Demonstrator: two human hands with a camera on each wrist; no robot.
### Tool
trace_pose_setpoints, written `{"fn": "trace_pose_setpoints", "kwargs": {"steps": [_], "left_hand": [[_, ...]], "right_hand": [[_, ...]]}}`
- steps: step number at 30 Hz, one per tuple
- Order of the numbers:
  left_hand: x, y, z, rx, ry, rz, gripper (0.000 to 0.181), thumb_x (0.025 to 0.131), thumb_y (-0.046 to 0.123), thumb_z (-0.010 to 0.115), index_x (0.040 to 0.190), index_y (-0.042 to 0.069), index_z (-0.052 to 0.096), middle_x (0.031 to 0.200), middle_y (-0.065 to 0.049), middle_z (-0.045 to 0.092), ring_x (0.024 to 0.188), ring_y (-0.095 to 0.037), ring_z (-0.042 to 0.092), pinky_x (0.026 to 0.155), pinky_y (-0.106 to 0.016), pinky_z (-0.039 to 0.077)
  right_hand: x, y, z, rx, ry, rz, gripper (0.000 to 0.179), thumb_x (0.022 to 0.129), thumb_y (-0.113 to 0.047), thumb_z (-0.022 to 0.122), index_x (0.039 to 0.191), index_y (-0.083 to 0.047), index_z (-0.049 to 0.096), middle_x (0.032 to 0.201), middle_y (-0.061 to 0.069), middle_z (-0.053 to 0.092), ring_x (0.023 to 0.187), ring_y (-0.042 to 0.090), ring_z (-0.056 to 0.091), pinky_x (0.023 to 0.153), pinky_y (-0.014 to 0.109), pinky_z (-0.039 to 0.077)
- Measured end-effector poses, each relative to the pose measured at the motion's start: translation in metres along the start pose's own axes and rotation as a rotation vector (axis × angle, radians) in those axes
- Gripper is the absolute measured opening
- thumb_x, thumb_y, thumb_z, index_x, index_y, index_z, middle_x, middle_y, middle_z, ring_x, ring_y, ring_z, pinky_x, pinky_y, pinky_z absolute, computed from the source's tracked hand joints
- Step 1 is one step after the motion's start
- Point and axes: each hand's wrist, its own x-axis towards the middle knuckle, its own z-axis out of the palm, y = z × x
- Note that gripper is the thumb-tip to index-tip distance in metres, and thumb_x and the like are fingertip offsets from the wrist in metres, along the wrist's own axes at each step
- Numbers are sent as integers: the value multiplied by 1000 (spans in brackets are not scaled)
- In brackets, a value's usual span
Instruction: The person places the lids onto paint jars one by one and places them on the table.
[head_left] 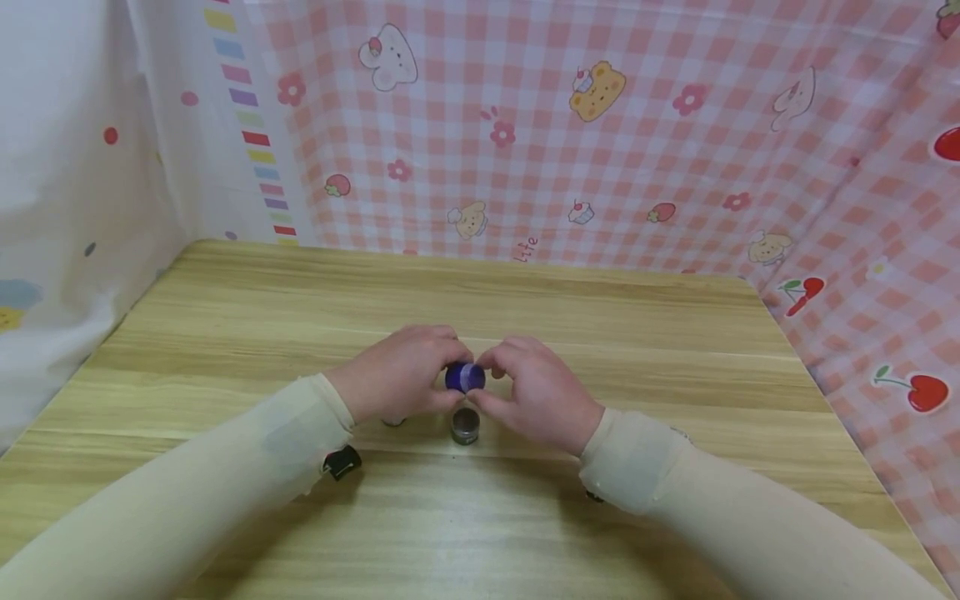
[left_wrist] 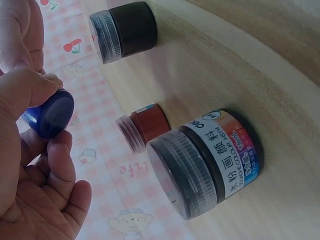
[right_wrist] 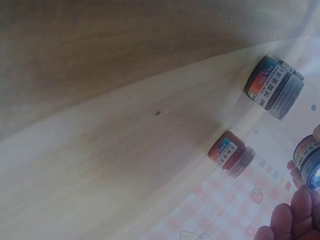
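A small blue paint jar (head_left: 465, 377) with a clear ribbed lid is held sideways above the table between both hands. My left hand (head_left: 401, 371) grips it from the left, thumb and fingers around its blue body (left_wrist: 56, 114). From the right, my right hand (head_left: 538, 392) pinches its lid end between thumb and forefinger. Below the hands a dark labelled paint jar (left_wrist: 232, 155) stands upright on the table. Beyond it is a red-brown paint jar (left_wrist: 152, 124), which the hands hide in the head view. A black-looking jar (left_wrist: 135, 30) stands off to one side.
The wooden table (head_left: 450, 533) carries the jars near its middle. A pink checked cloth (head_left: 525, 175) hangs along the back and right, a white cloth (head_left: 67, 192) along the left. A black device (head_left: 341, 461) sits at the left cuff.
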Motion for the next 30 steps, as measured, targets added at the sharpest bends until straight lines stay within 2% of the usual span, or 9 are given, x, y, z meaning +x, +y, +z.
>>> {"fn": "trace_pose_setpoints", "kwargs": {"steps": [4,8,12,16,21,30], "left_hand": [[0,-1,1,-7,7,-2,28,92,31,82,113,14,76,99,5,67,84,-11,58,82,-31,53],[0,-2,1,-3,18,4,29,91,30,82,115,14,76,98,5,67,83,-10,59,81,-29,54],[0,0,0,-3,4,5,28,93,31,81,115,14,76,100,5,68,84,-10,59,83,-29,53],[0,1,-1,5,-11,-7,28,94,32,80,115,15,76,100,4,68,86,-11,59,86,-32,53],[0,2,0,16,-2,-14,27,93,32,80,114,14,76,98,5,68,84,-11,59,85,-32,53],[-1,4,-2,28,-1,-17,27,94,33,80,113,15,77,96,6,68,83,-11,58,86,-33,52]], "right_hand": [[1,0,0,0,-10,8,30,91,-27,82,114,-10,73,109,4,74,104,21,65,93,40,54],[2,0,-1,-21,-4,-29,31,91,-24,83,117,-11,73,114,2,75,110,20,67,100,41,54],[2,-1,-2,-54,-11,-52,26,92,-24,82,112,-10,74,109,1,76,106,19,67,97,39,55],[1,-1,-1,-60,-21,-36,26,92,-25,81,111,-10,73,108,2,76,106,20,67,96,39,55],[1,-2,-1,-44,-28,-14,27,93,-25,81,114,-10,72,112,2,76,110,21,67,100,41,55],[2,-3,0,-61,-35,-21,23,94,-25,79,111,-11,73,107,1,76,106,21,67,96,40,55]]}}
